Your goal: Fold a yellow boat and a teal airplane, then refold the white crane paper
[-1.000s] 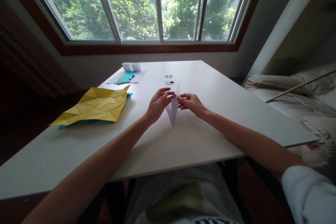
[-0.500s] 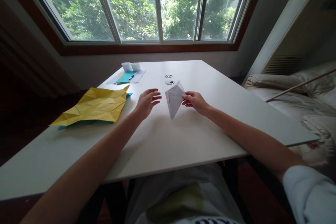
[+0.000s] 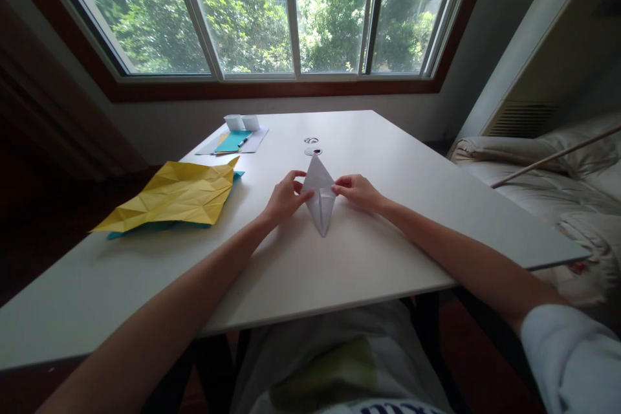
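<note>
A piece of folded white paper [image 3: 320, 197], shaped like a long diamond, is between my two hands over the middle of the white table [image 3: 378, 252]. One tip points away toward the window and the other toward me, with a fold line running down its lower half. My left hand [image 3: 287, 195] pinches its left corner between thumb and fingers. On the opposite side, my right hand [image 3: 358, 191] grips the right corner with its fingertips. Whether the paper rests on the table or is slightly raised, I cannot tell.
Creased yellow paper [image 3: 179, 194] lies at the left over teal paper [image 3: 160, 228]. Farther back are a teal sheet [image 3: 233, 141], a pen [image 3: 244, 141], and two small white paper boxes [image 3: 242, 122]. Round fittings [image 3: 312, 151] sit in the tabletop. A sofa [image 3: 533, 162] stands at the right.
My left hand has moved right and taken hold of the paper's left corner. The paper has turned to face me, upright along its length, and sits slightly lower in view.
</note>
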`<state>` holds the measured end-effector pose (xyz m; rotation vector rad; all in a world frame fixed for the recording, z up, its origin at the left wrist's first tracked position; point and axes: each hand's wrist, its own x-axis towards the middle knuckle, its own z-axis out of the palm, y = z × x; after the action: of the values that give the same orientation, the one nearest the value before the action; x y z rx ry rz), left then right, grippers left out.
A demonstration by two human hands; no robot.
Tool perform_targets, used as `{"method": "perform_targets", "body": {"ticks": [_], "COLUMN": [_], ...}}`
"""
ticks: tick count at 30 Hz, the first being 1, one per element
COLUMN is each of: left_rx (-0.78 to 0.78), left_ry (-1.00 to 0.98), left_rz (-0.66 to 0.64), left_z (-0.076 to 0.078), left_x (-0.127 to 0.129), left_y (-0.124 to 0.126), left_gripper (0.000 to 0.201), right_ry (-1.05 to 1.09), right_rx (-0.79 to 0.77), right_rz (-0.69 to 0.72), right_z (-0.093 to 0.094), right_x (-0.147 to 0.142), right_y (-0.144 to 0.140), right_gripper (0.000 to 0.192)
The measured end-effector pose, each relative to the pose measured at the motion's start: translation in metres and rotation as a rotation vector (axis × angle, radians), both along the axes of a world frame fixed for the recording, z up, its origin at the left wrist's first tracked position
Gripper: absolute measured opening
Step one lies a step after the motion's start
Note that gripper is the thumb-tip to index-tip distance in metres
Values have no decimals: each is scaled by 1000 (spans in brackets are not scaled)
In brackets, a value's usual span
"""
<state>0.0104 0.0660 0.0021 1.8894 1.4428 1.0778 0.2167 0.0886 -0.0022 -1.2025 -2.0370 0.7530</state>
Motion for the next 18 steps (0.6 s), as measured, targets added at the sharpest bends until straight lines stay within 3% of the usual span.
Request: {"method": "perform_targets", "body": {"ticks": [5, 8, 11, 14, 18], "left_rx": [57, 83, 132, 172, 193], "left_ry": [379, 530, 620, 675, 729], "left_rz": [86, 37, -38, -67, -120], "left_z": [-5, -6, -6, -7, -8], "left_x": [2, -2, -6, -7, -6], "left_y": [1, 4, 5, 5, 5], "left_gripper": [51, 33, 19, 23, 31], "right_ry": [-322, -374, -351, -372, -387], "right_rx": [128, 255, 364, 424, 461], "right_rz": [-99, -108, 12, 173, 241], "right_z": [-3, -9, -14, -17, -17], "right_x": [2, 4, 4, 3, 1], "right_y": [2, 5, 8, 10, 10], "right_gripper": [21, 33, 30, 26, 30]}}
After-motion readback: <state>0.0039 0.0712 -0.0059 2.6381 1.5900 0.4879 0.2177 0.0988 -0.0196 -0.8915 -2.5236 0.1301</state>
